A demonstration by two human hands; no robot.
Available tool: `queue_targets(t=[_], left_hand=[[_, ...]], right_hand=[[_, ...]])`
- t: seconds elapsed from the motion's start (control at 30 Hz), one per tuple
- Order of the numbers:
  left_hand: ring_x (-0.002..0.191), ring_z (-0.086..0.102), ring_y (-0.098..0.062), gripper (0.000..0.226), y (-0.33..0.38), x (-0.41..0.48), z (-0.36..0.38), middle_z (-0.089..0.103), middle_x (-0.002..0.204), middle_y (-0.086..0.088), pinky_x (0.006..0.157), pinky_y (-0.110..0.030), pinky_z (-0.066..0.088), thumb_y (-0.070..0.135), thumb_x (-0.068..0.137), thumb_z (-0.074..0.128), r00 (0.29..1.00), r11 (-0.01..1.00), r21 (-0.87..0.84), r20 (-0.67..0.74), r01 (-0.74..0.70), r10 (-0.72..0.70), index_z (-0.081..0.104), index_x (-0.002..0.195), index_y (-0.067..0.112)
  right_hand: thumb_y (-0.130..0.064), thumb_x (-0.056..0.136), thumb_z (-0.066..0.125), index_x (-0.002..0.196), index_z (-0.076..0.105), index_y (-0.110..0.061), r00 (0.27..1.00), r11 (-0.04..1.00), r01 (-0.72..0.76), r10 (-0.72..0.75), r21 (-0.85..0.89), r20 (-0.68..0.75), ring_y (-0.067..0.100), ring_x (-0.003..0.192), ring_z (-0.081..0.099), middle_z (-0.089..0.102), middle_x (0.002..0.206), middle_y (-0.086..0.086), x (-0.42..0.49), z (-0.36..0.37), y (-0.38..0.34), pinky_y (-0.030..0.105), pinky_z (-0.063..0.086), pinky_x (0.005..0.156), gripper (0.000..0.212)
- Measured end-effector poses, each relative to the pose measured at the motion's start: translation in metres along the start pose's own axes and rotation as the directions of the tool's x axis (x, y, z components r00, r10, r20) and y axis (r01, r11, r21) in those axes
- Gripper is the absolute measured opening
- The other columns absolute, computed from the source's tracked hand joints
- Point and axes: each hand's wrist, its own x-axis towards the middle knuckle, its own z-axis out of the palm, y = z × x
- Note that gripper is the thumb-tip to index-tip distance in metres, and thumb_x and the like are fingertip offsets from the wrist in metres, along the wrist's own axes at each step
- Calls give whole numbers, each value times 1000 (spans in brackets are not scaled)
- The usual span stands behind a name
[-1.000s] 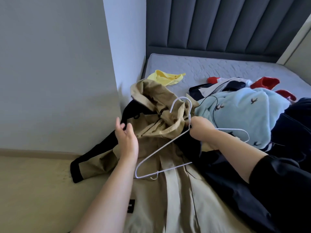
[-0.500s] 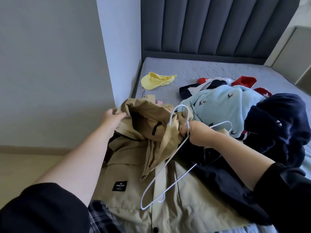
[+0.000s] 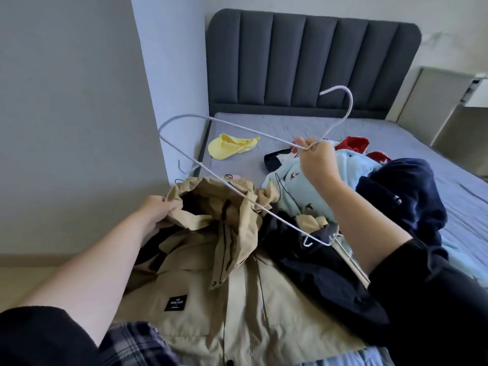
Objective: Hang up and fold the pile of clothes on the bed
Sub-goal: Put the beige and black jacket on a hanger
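Note:
A beige hooded jacket (image 3: 227, 283) lies spread at the near end of the bed, its hood bunched up. My left hand (image 3: 155, 211) grips the left edge of the hood. My right hand (image 3: 318, 161) pinches a white wire hanger (image 3: 200, 167) at its neck and holds it in the air above the jacket, hook pointing up toward the headboard. Behind the jacket sits a pile of clothes: a light blue garment (image 3: 298, 191), dark navy clothes (image 3: 412, 196) and red pieces (image 3: 353, 143).
A yellow cloth (image 3: 229, 146) lies alone on the grey mattress (image 3: 396, 143) near the left wall. The padded dark headboard (image 3: 311, 64) stands at the back, a light cabinet (image 3: 438, 101) at the right. The wall corner (image 3: 169, 101) juts beside the bed.
My right hand has lifted the hanger off the jacket and turned it, hook now pointing up. My left hand has taken hold of the hood's edge and keeps it.

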Motion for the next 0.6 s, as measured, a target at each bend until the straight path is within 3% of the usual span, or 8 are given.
queue_targets(t=[0.07,0.13,0.2,0.27,0.37,0.47,0.53,0.6], left_hand=[[67,55,-18,10,7,-7,2,56,76,-8,47,-22,52,11,91,60,1000,999,-32,-7,-12,11,56,81,10],[69,55,-17,10,12,-13,4,55,79,-7,49,-25,53,15,95,56,1000,998,-62,-19,-21,20,54,87,11],[69,54,-16,13,16,-19,5,55,80,-7,48,-25,52,18,97,54,999,997,-65,-34,-38,36,54,86,12],[66,53,-15,17,19,-23,5,55,77,-7,47,-26,50,17,96,55,996,996,-61,-75,-59,54,54,79,14],[65,54,-18,19,24,-27,4,55,73,-6,47,-28,47,17,95,56,980,996,-55,-188,-71,59,55,77,12],[65,59,-24,20,27,-28,-2,58,72,-6,42,-27,48,20,92,57,937,997,5,-342,-72,69,58,75,10],[55,57,-22,26,30,-31,-2,57,64,-5,36,-23,46,20,91,56,910,990,118,-396,-78,119,59,68,9],[57,60,-26,30,37,-37,5,61,64,-8,45,-27,50,23,91,53,903,952,289,-376,-98,207,63,70,6]], right_hand=[[-27,100,46,81,64,-4,1000,999,9,-10,-53,-11,10,48,44,55,60,-1,3,-3,-13,20,35,45,34],[-20,100,43,96,66,0,999,984,31,-32,-177,-4,23,69,60,69,87,12,3,-2,-21,34,50,64,31],[-18,99,40,113,65,-6,998,922,61,-65,-382,3,32,89,64,68,106,14,-3,0,-26,39,52,77,31],[-12,95,40,119,64,-14,994,848,110,-108,-519,34,33,94,63,67,113,12,-8,4,-28,38,52,77,34],[-5,89,42,112,66,-14,988,783,156,-137,-602,77,33,83,60,68,105,13,-11,12,-30,34,46,64,35],[-6,89,45,101,67,-11,984,771,174,-155,-612,84,28,71,53,68,92,11,-17,17,-28,32,41,60,26],[-6,88,46,97,65,-10,981,760,185,-179,-623,73,29,70,56,65,83,9,-24,21,-26,36,49,61,22],[-4,89,45,95,60,-6,964,702,234,-259,-672,65,30,63,54,58,71,9,-31,28,-25,34,44,54,16]])
